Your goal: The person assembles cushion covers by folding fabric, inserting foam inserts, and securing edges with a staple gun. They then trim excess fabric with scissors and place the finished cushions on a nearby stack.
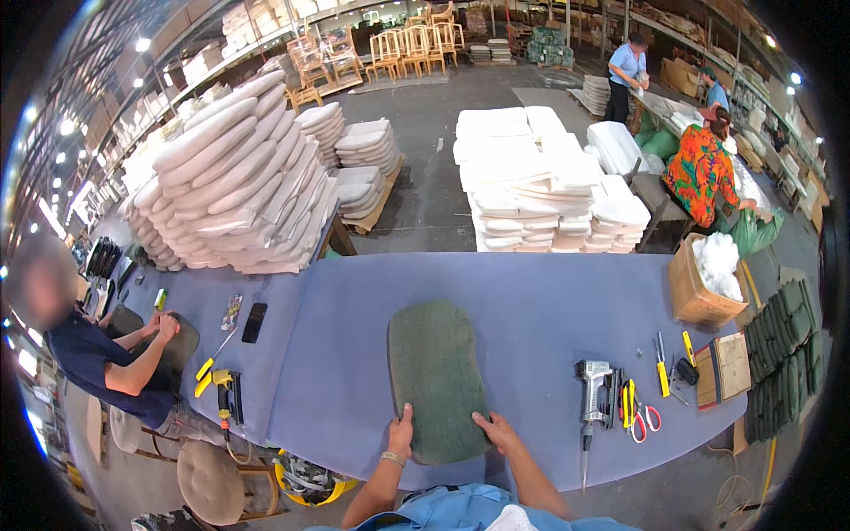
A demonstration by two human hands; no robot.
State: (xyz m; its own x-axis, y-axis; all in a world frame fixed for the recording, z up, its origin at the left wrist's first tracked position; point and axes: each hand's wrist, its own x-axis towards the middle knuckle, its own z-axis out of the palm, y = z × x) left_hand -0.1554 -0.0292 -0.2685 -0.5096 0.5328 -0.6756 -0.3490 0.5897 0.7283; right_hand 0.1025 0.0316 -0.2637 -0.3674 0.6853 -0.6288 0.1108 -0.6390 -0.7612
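Note:
A dark green fabric-covered pad, long with rounded corners like a chair-back panel, lies on the blue-grey table in front of me. At its near left edge is my left hand, thumb on top and the other fingers mostly hidden around the side. My right hand grips the near right edge in the same way. To the right of it rests a silver staple gun with its hose hanging over the table edge. Beside that lie yellow-handled pliers and red-handled scissors.
A co-worker handles a dark pad at the left. Nearby lie a yellow staple gun, a screwdriver and a phone. A cardboard box with white stuffing stands at the right corner. White cushion stacks rise beyond the table.

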